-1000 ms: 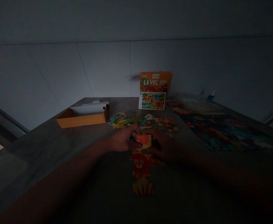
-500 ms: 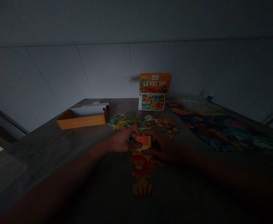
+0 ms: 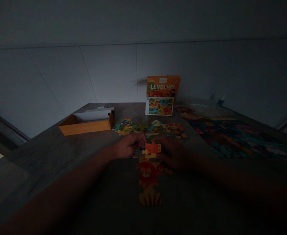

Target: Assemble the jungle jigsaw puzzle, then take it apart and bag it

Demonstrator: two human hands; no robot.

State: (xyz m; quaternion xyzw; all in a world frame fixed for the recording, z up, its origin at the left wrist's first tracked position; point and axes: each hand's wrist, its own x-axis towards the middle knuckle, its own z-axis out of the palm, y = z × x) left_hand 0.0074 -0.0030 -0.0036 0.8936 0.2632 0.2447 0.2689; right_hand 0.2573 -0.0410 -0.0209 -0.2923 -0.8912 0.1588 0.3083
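Note:
In the dim light, an orange and yellow puzzle piece (image 3: pixel 154 148) lies at the far end of a joined strip of puzzle pieces (image 3: pixel 147 171) showing a lion. My right hand (image 3: pixel 176 153) grips this piece from the right, index finger at its far edge and thumb at its near edge. Just left of the piece is my left hand (image 3: pixel 127 146), its fingers curled together; what they hold, if anything, is hidden. Dark bluish pieces (image 3: pixel 137 152) show partly beneath the left fingertips. Beyond both hands spreads a pile of loose puzzle pieces (image 3: pixel 140 126).
An open orange box (image 3: pixel 87 128) stands at the left. At the back, an orange box (image 3: pixel 163 83) leans upright behind a small picture card (image 3: pixel 159 106). A dark printed sheet (image 3: pixel 231 137), clear plastic (image 3: pixel 199 106) and a small bottle (image 3: pixel 221 101) lie or stand to the right.
My left fingers have drawn back slightly left from the orange piece. The piece has shifted a little right and now shows more of its yellow side, within my right hand's grip.

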